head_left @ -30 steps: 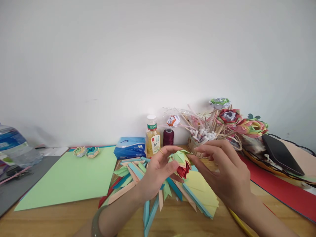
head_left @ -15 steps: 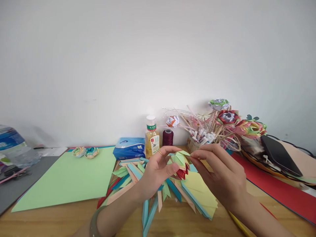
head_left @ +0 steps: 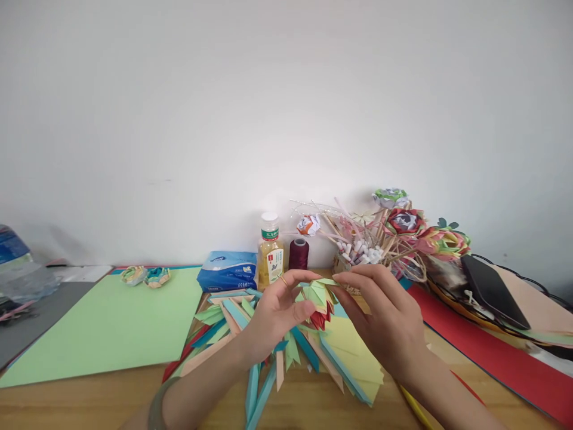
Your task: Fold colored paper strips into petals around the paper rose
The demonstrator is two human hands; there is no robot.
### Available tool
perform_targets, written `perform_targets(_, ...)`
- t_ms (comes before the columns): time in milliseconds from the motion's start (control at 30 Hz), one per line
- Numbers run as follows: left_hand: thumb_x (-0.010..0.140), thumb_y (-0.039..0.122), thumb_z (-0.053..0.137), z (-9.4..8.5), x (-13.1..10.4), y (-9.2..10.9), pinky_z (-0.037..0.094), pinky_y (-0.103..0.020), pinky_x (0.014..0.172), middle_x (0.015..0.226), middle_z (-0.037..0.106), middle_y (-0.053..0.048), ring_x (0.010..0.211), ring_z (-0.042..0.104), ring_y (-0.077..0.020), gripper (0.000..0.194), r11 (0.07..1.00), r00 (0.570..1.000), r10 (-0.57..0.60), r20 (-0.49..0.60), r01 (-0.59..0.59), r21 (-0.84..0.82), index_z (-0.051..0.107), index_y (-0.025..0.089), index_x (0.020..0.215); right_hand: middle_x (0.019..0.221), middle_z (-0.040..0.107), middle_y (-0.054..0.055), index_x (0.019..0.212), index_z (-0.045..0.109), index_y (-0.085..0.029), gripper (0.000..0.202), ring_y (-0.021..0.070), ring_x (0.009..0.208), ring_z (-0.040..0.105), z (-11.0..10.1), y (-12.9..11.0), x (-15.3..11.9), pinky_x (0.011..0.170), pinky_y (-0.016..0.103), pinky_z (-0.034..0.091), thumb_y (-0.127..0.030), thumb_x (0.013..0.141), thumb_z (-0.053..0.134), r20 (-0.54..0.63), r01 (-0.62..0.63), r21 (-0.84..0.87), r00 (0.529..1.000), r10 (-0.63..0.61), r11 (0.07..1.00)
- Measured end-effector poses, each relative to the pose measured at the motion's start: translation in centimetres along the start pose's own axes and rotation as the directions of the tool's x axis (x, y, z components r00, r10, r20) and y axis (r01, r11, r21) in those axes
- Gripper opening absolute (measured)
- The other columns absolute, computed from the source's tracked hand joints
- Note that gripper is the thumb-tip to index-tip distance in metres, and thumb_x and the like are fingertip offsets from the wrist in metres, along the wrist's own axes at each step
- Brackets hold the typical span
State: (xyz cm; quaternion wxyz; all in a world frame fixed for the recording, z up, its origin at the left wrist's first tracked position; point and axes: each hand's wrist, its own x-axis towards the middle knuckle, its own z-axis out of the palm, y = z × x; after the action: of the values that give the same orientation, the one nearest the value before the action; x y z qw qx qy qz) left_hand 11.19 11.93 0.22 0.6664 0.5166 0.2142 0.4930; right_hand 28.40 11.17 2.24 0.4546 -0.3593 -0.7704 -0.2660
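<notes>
A folded paper flower point(head_left: 319, 298), pale green on top with red points below, is held up over the table between both hands. My left hand point(head_left: 276, 316) grips its left side with thumb and fingers. From the right, my right hand point(head_left: 380, 313) pinches a light green paper tip at the flower's upper edge. Beneath them lie folded paper strips point(head_left: 307, 347) in blue, peach, green and red, spread out in a fan. Yellow paper sheets point(head_left: 358, 352) lie to the right of the strips.
Behind stand a blue tissue pack point(head_left: 227, 272), a bottle point(head_left: 271, 251) and a dark red thread spool point(head_left: 298, 255). Paper flowers point(head_left: 405, 221) fill the back right. A large green sheet point(head_left: 116, 322) lies left, red paper point(head_left: 487, 364) right, near a black device point(head_left: 495, 292).
The whole view has shifted slightly, so most things appear a little further left. Both hands still hold the flower in nearly the same pose.
</notes>
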Motion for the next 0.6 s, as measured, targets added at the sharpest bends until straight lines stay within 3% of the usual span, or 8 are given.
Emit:
perform_targets(200,0.076,0.031,0.069,-0.33,0.03,-0.31,0.051,-0.025,0.076,0.097,0.065,-0.005,0.087,0.061,-0.0169,0.030,0.999,1.000,0.020,-0.006,-0.020,0.038,0.063,0.021,0.104,0.069,0.060,0.002,0.074,0.055,-0.021,0.013,0.0157,0.062,0.061,-0.12,0.02,0.18,0.054,0.025,0.048,-0.013,0.083,0.058,-0.009,-0.067,0.061,0.998,0.067,0.996)
perform_targets(600,0.075,0.030,0.071,-0.23,0.10,-0.20,0.049,-0.023,0.075,0.097,0.064,-0.004,0.089,0.059,-0.0159,0.029,0.999,0.999,0.032,-0.023,-0.031,0.035,0.065,0.021,0.101,0.073,0.061,0.003,0.079,0.055,-0.021,0.012,0.0155,0.063,0.060,-0.08,0.29,-0.33,0.056,0.026,0.047,-0.012,0.084,0.060,0.005,-0.017,0.007,1.000,0.017,1.000)
